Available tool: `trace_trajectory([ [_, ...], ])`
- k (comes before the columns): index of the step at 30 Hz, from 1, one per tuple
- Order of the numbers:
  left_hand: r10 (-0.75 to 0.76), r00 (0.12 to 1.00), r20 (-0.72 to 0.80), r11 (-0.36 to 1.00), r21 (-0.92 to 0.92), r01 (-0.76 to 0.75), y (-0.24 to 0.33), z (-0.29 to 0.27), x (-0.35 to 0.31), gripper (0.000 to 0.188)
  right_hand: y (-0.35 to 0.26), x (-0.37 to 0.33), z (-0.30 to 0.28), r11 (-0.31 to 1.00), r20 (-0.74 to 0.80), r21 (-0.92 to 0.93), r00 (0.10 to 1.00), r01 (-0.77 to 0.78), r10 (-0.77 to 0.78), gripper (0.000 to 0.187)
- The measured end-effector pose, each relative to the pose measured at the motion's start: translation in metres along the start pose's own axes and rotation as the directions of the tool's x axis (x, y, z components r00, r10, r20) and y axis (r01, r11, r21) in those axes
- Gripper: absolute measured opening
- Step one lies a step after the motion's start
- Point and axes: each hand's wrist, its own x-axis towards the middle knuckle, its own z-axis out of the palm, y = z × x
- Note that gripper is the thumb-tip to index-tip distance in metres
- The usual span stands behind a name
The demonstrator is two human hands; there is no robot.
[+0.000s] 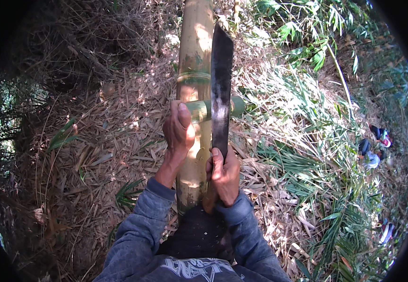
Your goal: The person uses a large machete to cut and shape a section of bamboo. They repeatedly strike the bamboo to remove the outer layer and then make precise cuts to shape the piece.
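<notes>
A thick yellowish bamboo pole runs away from me, straight up the middle of the view. Across it lies a short green bamboo piece, whose left end my left hand grips with the thumb on top. My right hand is wrapped round the handle of a machete. Its long dark blade points away from me, along the right side of the pole, and passes over the green piece. The right end of that piece shows beyond the blade. Whether the blade touches it, I cannot tell.
Dry bamboo leaves cover the ground on both sides. Cut green foliage lies to the right, and a tangle of dry twigs fills the far left. At the far right edge, people are visible, small and blurred.
</notes>
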Motion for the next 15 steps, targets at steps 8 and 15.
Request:
trace_trajectory([
  [8,0.055,0.998,0.01,0.998,0.002,-0.055,-0.005,0.003,0.001,0.04,0.003,0.005,-0.007,0.998,0.023,-0.063,0.999,0.031,-0.029,0.024],
  [15,0.055,0.999,0.001,0.996,-0.07,-0.054,-0.005,0.003,-0.001,0.04,-0.013,0.006,-0.004,1.0,-0.025,-0.023,1.0,0.008,-0.009,0.022],
])
